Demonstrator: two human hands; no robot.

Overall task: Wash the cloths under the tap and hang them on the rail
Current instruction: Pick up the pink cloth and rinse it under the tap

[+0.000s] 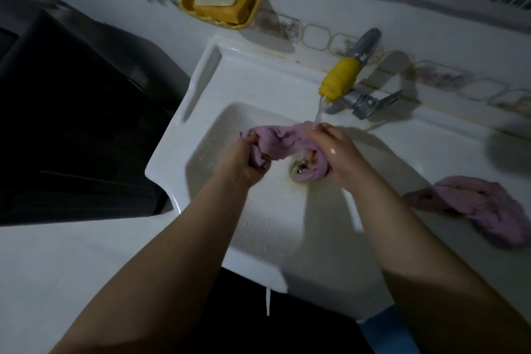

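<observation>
While water runs: the fingers of both hands are curled into one pink cloth (283, 139), bunching it over the drain.
Left hand (244, 165): grips the left end of the cloth, fingers folded tight round a wad of fabric, knuckles toward the camera.
Right hand (337, 152): grips the right end, fingers wrapped round the cloth, which hangs below the hand toward the drain (298, 167); the thumb side lies just under the stream.
Cloth in hand: stretched and crumpled between the two hands, its far right edge touching the falling water.
Tap (349, 77): metal, with a yellow sleeve on the spout; a thin stream drops from it onto the cloth.
Step in hand: judged to be the washing of the first cloth, rubbing or wringing it under the tap.
Next move: likely needs the cloth squeezed out, then carried to the rail, which is not in view.
Second cloth (485, 207): same pink, lying in a heap on the tabletop (431, 152) to the right of the basin, well apart from the hands; whether it is washed cannot be told.
Basin (201, 89): white, wet with droplets, set in the white tabletop.
Room: dim; tiled far wall with a patterned border, a yellow soap dish (219, 6) holding a pale bar, a dark bulk at the left.
</observation>
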